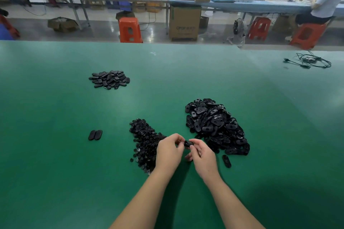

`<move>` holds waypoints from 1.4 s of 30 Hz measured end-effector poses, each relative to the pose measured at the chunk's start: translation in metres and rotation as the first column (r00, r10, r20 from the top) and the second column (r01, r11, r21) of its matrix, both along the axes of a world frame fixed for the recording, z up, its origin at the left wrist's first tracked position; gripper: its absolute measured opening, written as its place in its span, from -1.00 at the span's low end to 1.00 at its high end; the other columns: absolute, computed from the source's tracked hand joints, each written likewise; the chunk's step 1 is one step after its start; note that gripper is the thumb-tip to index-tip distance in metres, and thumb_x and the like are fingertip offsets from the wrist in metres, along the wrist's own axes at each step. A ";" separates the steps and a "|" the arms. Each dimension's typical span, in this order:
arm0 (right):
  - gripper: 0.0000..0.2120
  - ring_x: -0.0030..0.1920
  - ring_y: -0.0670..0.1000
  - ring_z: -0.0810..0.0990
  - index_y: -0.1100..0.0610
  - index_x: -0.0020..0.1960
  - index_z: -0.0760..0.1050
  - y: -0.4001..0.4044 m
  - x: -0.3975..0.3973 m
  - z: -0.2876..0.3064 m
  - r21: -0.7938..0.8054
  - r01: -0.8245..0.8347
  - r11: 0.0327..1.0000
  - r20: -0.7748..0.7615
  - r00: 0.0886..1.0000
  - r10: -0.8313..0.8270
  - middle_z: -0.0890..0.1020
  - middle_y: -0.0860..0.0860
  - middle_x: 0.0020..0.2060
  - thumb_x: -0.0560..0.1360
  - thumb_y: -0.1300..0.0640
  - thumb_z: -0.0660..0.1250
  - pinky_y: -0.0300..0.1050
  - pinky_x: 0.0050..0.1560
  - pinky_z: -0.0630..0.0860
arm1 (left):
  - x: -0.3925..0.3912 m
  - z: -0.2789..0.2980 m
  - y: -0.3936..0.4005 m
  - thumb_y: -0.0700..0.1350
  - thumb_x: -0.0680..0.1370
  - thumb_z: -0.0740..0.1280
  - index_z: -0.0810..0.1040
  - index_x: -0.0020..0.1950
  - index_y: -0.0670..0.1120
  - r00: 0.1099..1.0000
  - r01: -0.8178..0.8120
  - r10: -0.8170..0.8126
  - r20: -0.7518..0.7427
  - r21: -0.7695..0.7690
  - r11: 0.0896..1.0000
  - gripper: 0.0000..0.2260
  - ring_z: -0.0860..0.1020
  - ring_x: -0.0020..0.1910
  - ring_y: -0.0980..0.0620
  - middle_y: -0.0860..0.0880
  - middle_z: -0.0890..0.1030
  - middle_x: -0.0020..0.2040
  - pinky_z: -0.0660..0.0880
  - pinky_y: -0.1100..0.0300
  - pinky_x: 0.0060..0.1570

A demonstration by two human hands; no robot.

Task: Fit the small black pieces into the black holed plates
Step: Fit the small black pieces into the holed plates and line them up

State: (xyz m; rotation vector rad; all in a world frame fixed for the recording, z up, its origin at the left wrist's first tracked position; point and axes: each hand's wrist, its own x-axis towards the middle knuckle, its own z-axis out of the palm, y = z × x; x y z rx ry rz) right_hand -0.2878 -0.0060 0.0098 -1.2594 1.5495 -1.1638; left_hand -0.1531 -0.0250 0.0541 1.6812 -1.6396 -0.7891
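Above the green table (55,154), between the heap of small black pieces (145,143) and the pile of black holed plates (216,126), I see my left hand (168,152) and right hand (202,156) both pinching one holed plate (188,143) with curled fingertips; I cannot tell whether a small piece sits in it.

Bright, even overhead light leaves soft sheen on the green surface (55,117) and faint arm shadows near the bottom, wide-angle bending at the edges, background slightly soft.
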 end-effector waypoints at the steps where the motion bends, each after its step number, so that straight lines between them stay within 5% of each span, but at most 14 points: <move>1: -0.79 -0.25 0.01 0.71 -0.06 0.11 0.56 0.000 0.000 0.001 -0.001 -0.001 1.000 0.002 1.000 0.001 0.73 -0.11 -0.13 0.65 0.24 0.28 -0.10 -0.16 0.66 | -0.002 0.000 -0.001 -0.15 0.56 0.37 0.66 -0.05 -0.01 1.000 -0.005 0.005 0.007 0.010 1.000 -0.92 0.57 -0.20 0.23 0.15 0.62 -0.19 0.44 0.39 -0.19; 12: -0.77 -0.23 -0.04 0.72 -0.08 0.09 0.56 0.002 0.000 0.006 -0.008 0.001 1.000 0.024 1.000 0.000 0.74 -0.17 -0.09 0.63 0.25 0.31 -0.19 -0.16 0.64 | -0.010 -0.004 -0.007 -0.18 0.55 0.37 0.63 -0.09 -0.02 0.997 0.004 -0.007 0.073 0.036 0.999 -0.92 0.50 -0.25 0.30 0.17 0.57 -0.24 0.36 0.54 -0.27; 25: -0.78 -0.27 -0.01 0.70 -0.05 0.05 0.57 0.001 0.001 0.005 -0.010 -0.004 1.000 0.031 1.000 0.004 0.74 -0.12 -0.13 0.63 0.27 0.30 -0.15 -0.19 0.65 | -0.013 0.004 -0.012 -0.16 0.55 0.39 0.60 -0.13 0.00 0.994 0.004 -0.012 0.106 0.084 0.996 -0.91 0.57 -0.22 0.15 0.11 0.61 -0.22 0.45 0.33 -0.20; 30: -0.80 -0.30 -0.02 0.68 0.00 0.06 0.57 0.001 -0.001 0.005 -0.002 -0.014 1.000 0.054 0.998 0.014 0.74 -0.08 -0.14 0.63 0.28 0.29 -0.13 -0.22 0.63 | -0.012 0.005 -0.014 -0.13 0.54 0.44 0.59 0.10 -0.03 0.996 -0.018 0.009 0.089 0.108 0.994 -0.85 0.55 -0.20 0.19 0.11 0.57 -0.20 0.40 0.35 -0.25; 33: -0.79 -0.32 -0.06 0.64 -0.01 0.06 0.57 0.002 -0.001 0.007 0.000 -0.025 1.000 0.063 0.998 0.025 0.73 -0.07 -0.15 0.64 0.29 0.27 -0.18 -0.25 0.59 | -0.008 0.006 -0.017 -0.12 0.53 0.47 0.62 0.23 -0.05 0.995 0.009 -0.021 0.097 0.126 0.992 -0.73 0.59 -0.09 0.11 0.07 0.64 -0.09 0.43 0.31 -0.05; 36: -0.78 -0.33 -0.07 0.63 0.00 0.06 0.57 0.003 -0.001 0.009 0.000 -0.024 1.000 0.067 0.997 0.024 0.72 -0.05 -0.20 0.64 0.29 0.26 -0.20 -0.26 0.58 | -0.005 0.010 -0.019 -0.10 0.49 0.50 0.69 0.05 -0.06 0.990 0.052 -0.072 0.121 0.166 0.985 -0.85 0.63 -0.03 0.08 0.03 0.70 -0.06 0.48 0.29 0.01; 42: -0.83 -0.35 -0.09 0.62 -0.03 0.05 0.57 0.005 -0.001 0.012 0.003 -0.026 1.000 0.057 0.998 0.026 0.72 -0.09 -0.20 0.65 0.22 0.27 -0.20 -0.27 0.59 | -0.003 0.011 -0.018 -0.08 0.45 0.54 0.66 -0.14 -0.03 0.997 0.075 -0.072 -0.023 0.195 0.978 -0.91 0.59 -0.21 0.13 0.08 0.67 -0.22 0.40 0.36 -0.27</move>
